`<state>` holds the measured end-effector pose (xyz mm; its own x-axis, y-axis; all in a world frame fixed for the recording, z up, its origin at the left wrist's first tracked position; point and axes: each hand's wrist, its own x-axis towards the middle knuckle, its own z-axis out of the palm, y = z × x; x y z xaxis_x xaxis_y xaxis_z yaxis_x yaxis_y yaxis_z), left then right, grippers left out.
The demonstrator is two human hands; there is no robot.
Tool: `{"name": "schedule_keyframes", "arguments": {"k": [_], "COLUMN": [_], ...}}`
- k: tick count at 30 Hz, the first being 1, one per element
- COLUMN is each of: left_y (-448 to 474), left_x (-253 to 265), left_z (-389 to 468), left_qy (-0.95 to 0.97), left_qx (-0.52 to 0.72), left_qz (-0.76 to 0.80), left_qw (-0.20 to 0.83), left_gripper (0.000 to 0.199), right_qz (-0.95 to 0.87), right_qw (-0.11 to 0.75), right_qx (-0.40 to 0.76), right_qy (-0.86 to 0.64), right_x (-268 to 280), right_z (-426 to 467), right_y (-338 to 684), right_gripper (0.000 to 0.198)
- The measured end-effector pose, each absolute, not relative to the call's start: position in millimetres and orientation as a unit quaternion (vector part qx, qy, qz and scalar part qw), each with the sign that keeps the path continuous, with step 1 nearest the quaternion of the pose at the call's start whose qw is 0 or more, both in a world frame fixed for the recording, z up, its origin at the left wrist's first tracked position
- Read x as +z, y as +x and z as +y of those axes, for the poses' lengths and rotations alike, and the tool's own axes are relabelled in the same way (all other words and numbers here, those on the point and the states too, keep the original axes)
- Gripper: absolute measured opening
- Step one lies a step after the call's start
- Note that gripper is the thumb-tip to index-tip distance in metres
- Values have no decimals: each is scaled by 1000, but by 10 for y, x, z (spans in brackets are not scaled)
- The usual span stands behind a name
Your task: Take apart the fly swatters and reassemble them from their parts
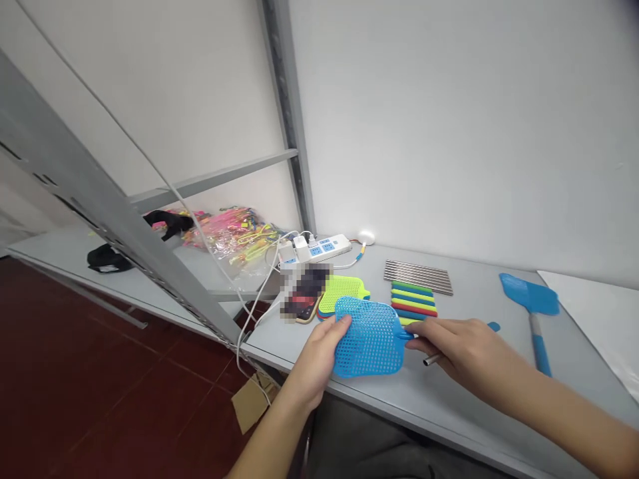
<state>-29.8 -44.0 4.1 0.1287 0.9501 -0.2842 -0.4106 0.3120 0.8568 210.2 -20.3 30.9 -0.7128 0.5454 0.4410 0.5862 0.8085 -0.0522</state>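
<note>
My left hand [322, 356] grips the left edge of a blue fly swatter head [369, 339], thumb on top of the mesh. At the head's short neck, my right hand [462, 346] has its fingers closed in a pinch. Below the right hand a metal tube [432, 360] pokes out, and a blue tip [494, 326] shows behind it; whether the hand holds the tube I cannot tell. Just behind lie a green swatter head [343, 293] on others, coloured handle grips [413, 301] in a row, and several metal tubes [418, 276].
An assembled blue fly swatter [536, 319] lies at the right, beside a white sheet [599, 326]. A phone [307, 296], partly blurred out, and a power strip [324, 247] with cables are at the left. A grey shelf post [114, 199] stands before a bag of colourful items [234, 233].
</note>
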Motion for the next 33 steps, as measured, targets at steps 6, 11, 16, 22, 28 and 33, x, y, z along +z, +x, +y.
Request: {"name": "schedule_keyframes", "arguments": {"k": [6, 11, 16, 22, 28, 33], "left_y": [-460, -421, -282, -216, -243, -223], "left_x": [-250, -413, -345, -379, -457, -469], "left_z": [-450, -404, -265, -136, -100, -75], "left_qy": [353, 575, 729, 753, 736, 742], "left_qx": [634, 633, 471, 382, 359, 343], "left_qz": [518, 510, 496, 535, 572, 574], "left_qw": [452, 86, 24, 41, 45, 43], "left_gripper": [24, 26, 37, 49, 49, 45], "right_qz": [-916, -885, -878, -879, -890, -893], "right_qw": [237, 211, 158, 129, 127, 155], "right_qx": [8, 49, 103, 104, 71, 27], "right_qy": [-324, -413, -440, -448, -432, -422], "right_x": [259, 224, 172, 102, 57, 96], "right_z": [188, 538, 750, 816, 800, 693], "right_y": [1912, 1741, 1574, 1543, 1546, 1618], "right_gripper": [17, 18, 21, 22, 22, 21]}}
